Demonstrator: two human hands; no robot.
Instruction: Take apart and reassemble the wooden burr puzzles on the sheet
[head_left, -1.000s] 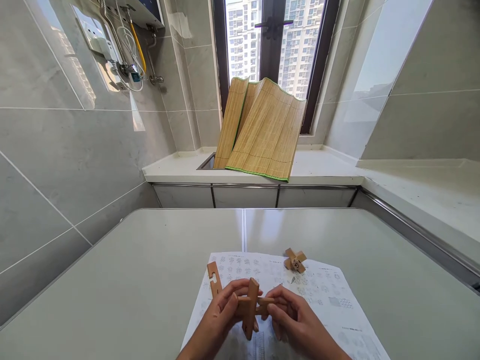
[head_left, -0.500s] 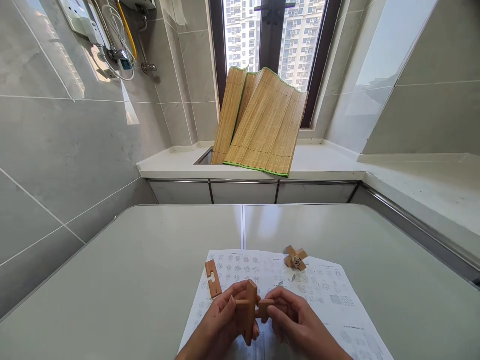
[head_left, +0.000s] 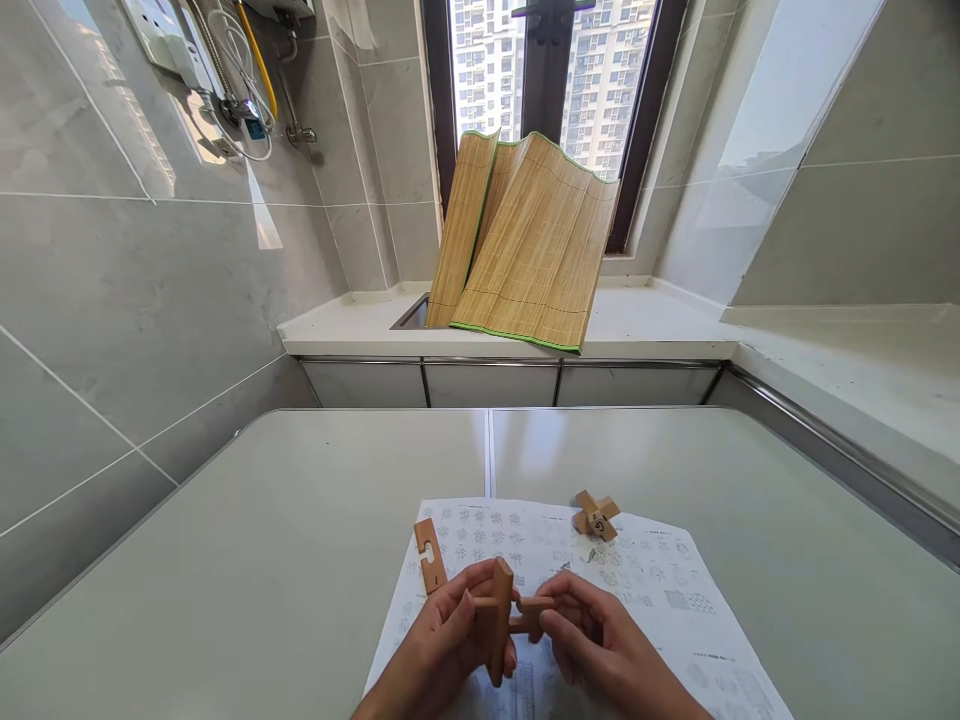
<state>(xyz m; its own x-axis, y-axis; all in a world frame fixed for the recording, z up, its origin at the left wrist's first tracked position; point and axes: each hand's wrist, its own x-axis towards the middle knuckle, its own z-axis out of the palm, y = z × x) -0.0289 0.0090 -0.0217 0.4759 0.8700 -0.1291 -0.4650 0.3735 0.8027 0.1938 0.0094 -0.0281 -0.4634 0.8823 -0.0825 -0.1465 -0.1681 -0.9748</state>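
Above a printed sheet [head_left: 637, 640], both my hands hold brown wooden puzzle pieces that meet crosswise. My left hand [head_left: 450, 640] is closed around an upright wooden puzzle piece [head_left: 500, 625] and a flat one crossing it. From the right side, my right hand [head_left: 600, 640] pinches the end of another wooden puzzle piece [head_left: 534, 612] between thumb and fingers. That piece reaches toward the upright one; how they join is hidden. Just beyond my left hand lies a loose flat puzzle piece [head_left: 429, 555] with a notched cut-out.
A small assembled wooden cross puzzle [head_left: 596, 515] rests on the sheet's far edge. The sheet lies on a pale table [head_left: 300, 560]. Behind it, a folded bamboo mat [head_left: 536, 250] leans on a white ledge [head_left: 652, 320] by the window. Tiled walls flank the table.
My right hand and its piece have shifted very slightly right, with the whole view drifting a little the same way. Both grips look the same.
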